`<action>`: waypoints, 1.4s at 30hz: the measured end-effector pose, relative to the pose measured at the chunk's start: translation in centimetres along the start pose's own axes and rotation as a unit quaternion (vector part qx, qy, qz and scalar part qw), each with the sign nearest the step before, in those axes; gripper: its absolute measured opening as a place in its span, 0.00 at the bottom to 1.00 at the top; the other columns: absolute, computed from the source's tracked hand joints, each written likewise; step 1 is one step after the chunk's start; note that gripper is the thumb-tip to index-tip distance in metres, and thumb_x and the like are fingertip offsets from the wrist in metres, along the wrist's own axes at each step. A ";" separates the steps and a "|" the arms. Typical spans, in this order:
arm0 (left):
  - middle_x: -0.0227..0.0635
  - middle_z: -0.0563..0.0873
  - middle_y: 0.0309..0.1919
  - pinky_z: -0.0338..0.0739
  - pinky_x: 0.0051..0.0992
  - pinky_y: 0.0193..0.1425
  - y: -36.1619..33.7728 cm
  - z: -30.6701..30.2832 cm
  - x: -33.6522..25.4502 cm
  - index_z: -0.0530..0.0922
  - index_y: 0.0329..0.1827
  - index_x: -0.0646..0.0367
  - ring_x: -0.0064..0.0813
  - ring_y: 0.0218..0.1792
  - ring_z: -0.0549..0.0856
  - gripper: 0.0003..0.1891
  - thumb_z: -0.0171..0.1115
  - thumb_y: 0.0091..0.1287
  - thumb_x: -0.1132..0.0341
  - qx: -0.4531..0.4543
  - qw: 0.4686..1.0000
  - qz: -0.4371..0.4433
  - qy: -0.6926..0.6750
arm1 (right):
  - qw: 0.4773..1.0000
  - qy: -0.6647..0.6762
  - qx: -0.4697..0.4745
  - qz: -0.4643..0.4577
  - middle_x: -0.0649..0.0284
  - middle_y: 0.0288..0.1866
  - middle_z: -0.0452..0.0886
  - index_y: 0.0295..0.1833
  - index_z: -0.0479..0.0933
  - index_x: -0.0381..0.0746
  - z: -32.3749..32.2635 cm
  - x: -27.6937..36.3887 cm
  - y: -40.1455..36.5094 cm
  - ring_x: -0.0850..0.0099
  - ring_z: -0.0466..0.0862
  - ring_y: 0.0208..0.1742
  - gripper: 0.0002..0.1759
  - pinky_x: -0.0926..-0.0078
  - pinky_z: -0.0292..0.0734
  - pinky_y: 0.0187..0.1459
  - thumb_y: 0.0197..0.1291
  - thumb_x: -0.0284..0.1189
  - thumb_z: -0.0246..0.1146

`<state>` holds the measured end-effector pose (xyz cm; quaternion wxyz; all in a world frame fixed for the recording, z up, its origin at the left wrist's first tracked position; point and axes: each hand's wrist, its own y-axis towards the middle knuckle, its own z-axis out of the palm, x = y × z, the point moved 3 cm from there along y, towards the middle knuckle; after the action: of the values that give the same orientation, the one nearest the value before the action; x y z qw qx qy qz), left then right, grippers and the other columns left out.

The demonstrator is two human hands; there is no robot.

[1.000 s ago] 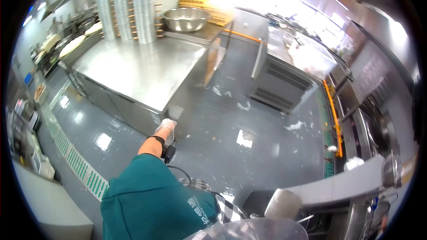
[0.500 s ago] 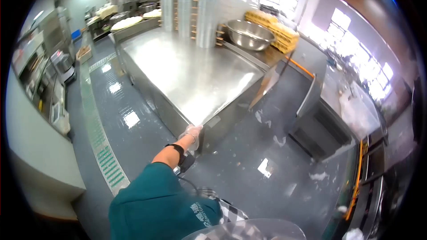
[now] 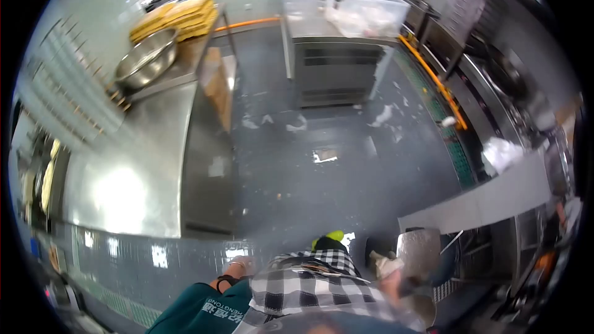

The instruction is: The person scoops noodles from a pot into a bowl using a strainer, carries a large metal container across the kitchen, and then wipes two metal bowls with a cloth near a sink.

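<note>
My left hand (image 3: 241, 263), in a thin clear glove, hangs low beside my teal sleeve (image 3: 198, 310), smeared by motion. Above it in the view is the front edge of the steel worktable (image 3: 151, 167), apart from the hand. At the lower right, my right hand (image 3: 389, 267) looks pale and blurred, its fingers unclear. A flat greyish squarish piece (image 3: 419, 248) is right beside it; I cannot tell whether the hand holds it. Between the hands hangs my black-and-white checked apron (image 3: 303, 291), with a yellow-green shoe tip (image 3: 335, 235) showing past it.
A large steel bowl (image 3: 148, 59) and stacked yellow trays (image 3: 179, 17) stand at the back left. Farther back, a steel cabinet (image 3: 340, 71) carries a clear plastic tub (image 3: 368, 9). An orange pipe (image 3: 436, 80) runs along the right. Wet grey floor (image 3: 322, 179) has white scraps. A steel counter (image 3: 482, 201) juts in at right.
My view has swung to the right, so the worktable now lies at the left. My left hand has come off the table's corner and dropped low. My right hand has come into view.
</note>
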<state>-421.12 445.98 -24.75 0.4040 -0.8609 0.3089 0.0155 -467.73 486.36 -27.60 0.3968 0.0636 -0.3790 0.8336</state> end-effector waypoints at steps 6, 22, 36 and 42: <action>0.43 0.82 0.38 0.75 0.36 0.42 8.6 -12.5 -10.1 0.80 0.36 0.57 0.42 0.41 0.81 0.13 0.58 0.53 0.60 0.078 0.978 0.052 0.186 | 0.966 -0.254 -0.030 -0.041 0.62 0.28 0.74 0.36 0.72 0.41 -3.4 2.4 -3.3 0.67 0.73 0.31 0.11 0.69 0.70 0.37 0.60 0.36 0.48; 0.38 0.81 0.32 0.75 0.32 0.37 25.4 -29.8 -33.4 0.79 0.27 0.53 0.38 0.37 0.80 0.09 0.59 0.50 0.58 0.008 0.929 0.237 0.283 | 0.977 -0.165 -0.133 -0.031 0.60 0.32 0.76 0.40 0.73 0.41 12.8 7.7 17.6 0.63 0.76 0.32 0.14 0.65 0.71 0.37 0.61 0.39 0.49; 0.38 0.81 0.42 0.74 0.34 0.45 48.9 -33.0 -46.0 0.78 0.38 0.54 0.39 0.44 0.79 0.18 0.60 0.50 0.52 0.174 0.906 0.266 0.281 | 0.871 -0.020 -0.459 -0.171 0.59 0.37 0.78 0.48 0.72 0.39 -1.0 6.2 14.4 0.65 0.77 0.38 0.20 0.67 0.71 0.43 0.60 0.43 0.50; 0.31 0.80 0.47 0.74 0.30 0.47 60.7 -36.0 -58.9 0.78 0.43 0.50 0.33 0.46 0.79 0.15 0.55 0.57 0.56 0.131 0.697 0.435 0.555 | 0.786 -0.248 -0.513 -0.240 0.58 0.41 0.77 0.52 0.69 0.35 -1.6 4.6 12.0 0.68 0.78 0.41 0.25 0.69 0.72 0.45 0.60 0.45 0.51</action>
<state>-509.84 421.92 -25.88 0.2158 -0.4210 0.8162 -0.3316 -479.06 485.52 -33.76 0.4506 0.1444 -0.8084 0.3501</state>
